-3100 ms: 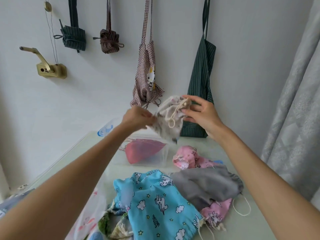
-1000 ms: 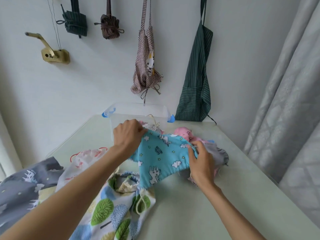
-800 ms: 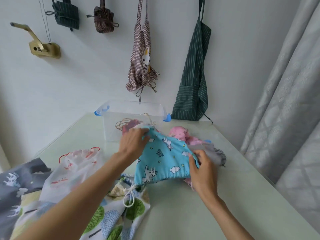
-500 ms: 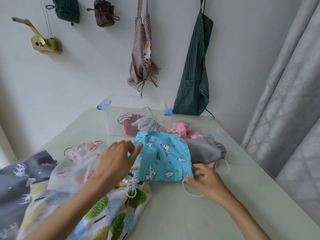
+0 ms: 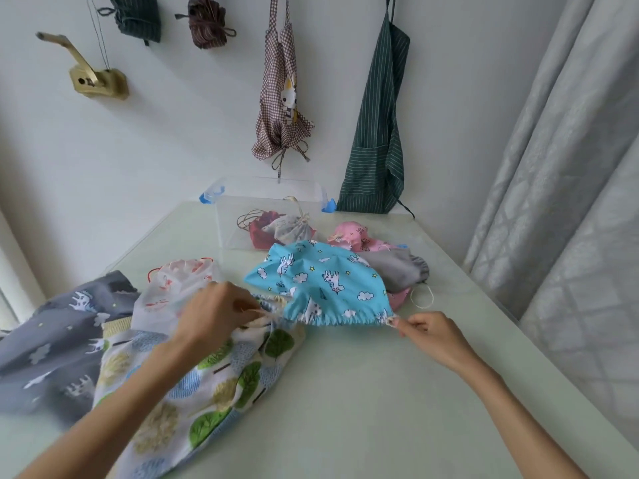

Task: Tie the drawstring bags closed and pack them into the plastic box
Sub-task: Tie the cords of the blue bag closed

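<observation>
A pale room corner, softly daylit.
White wall [image 5: 173,140] with a brass bracket [image 5: 93,76] at upper left, aprons hung along the top — checked [image 5: 281,98], green striped [image 5: 378,133] — grey curtain [image 5: 560,167] right, pale green table [image 5: 363,392] below.

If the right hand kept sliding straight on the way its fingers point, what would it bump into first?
The right hand points left along the gathered hem of the blue bag, whose cord end it pinches. Going on, it would likely meet that hem first, then the left hand; depth is unclear.
</observation>
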Tool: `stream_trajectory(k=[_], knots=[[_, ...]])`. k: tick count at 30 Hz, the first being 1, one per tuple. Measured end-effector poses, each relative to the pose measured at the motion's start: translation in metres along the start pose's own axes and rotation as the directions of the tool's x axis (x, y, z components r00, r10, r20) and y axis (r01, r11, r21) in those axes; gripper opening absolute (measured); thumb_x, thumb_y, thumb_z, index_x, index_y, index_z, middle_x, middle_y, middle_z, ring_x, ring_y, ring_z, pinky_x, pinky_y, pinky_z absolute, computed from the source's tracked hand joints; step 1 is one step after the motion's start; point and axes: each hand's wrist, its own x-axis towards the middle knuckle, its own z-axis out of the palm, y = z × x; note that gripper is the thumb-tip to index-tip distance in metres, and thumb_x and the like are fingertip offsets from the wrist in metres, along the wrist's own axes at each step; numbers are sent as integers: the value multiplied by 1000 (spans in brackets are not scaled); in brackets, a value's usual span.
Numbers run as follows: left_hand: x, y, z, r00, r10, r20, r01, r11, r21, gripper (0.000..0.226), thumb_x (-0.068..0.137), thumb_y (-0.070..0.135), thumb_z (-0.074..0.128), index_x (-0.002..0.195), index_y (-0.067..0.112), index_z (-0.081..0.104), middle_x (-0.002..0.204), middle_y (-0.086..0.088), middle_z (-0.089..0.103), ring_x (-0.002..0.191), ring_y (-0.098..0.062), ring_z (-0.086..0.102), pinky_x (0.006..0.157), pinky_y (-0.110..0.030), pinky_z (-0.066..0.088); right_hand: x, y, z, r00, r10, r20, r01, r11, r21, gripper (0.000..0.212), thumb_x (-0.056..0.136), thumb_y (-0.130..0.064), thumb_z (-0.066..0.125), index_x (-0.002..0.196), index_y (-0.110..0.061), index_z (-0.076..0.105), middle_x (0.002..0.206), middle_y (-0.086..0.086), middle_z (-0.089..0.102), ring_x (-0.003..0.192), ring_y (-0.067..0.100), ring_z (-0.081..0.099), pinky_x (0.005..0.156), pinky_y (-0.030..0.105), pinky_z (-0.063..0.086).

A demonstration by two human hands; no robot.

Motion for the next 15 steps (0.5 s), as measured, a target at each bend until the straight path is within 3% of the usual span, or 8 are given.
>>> stream_trajectory(k=[3,5,7,10,13,15], knots=[[7,-10,-14,998,-18,-64,20,999,35,9,72,28,81,78,23,77,73,5,73,66,-11,63,57,-22,41,-3,6,-12,998,-36,43,31,991,130,44,82,-47,65,57,-12,54,52,-7,34,51,8,29,48,22,21],[9,-22,-25,993,-55,-108,66,993,101,8,73,26,80,79,21,76,75,1,73,70,-18,63,60,-26,39,-5,16,-28,1000,-18,11,16,987,160,39,82,-41,67,60,-10,60,55,-5,38,56,8,32,52,23,23],[8,-37,-36,980,-122,-157,144,980,139,5,75,24,78,79,22,77,76,0,74,75,-23,67,59,-27,40,-6,34,-46,995,38,-89,-26,991,130,35,81,-38,69,61,-10,63,57,-3,47,59,11,41,57,28,29],[3,-45,-41,977,-156,-148,183,965,189,5,74,30,79,78,29,75,75,7,73,71,-16,64,54,-23,37,-10,41,-55,985,88,-150,-82,996,45,32,81,-33,71,57,-15,61,55,-4,50,58,13,45,57,27,33],[7,-32,-38,993,-82,80,71,990,124,22,76,32,77,97,29,73,96,10,73,79,-8,63,56,-16,41,-5,26,-43,997,61,-38,-60,998,15,20,84,-27,68,65,-20,63,67,-2,61,72,18,57,65,26,40],[13,-19,-47,919,-55,392,53,998,16,46,78,30,74,122,21,61,119,9,62,105,-12,59,82,-20,49,-5,11,-40,994,83,71,-77,994,-83,9,85,-29,66,92,-24,67,100,0,67,104,21,59,88,29,42]])
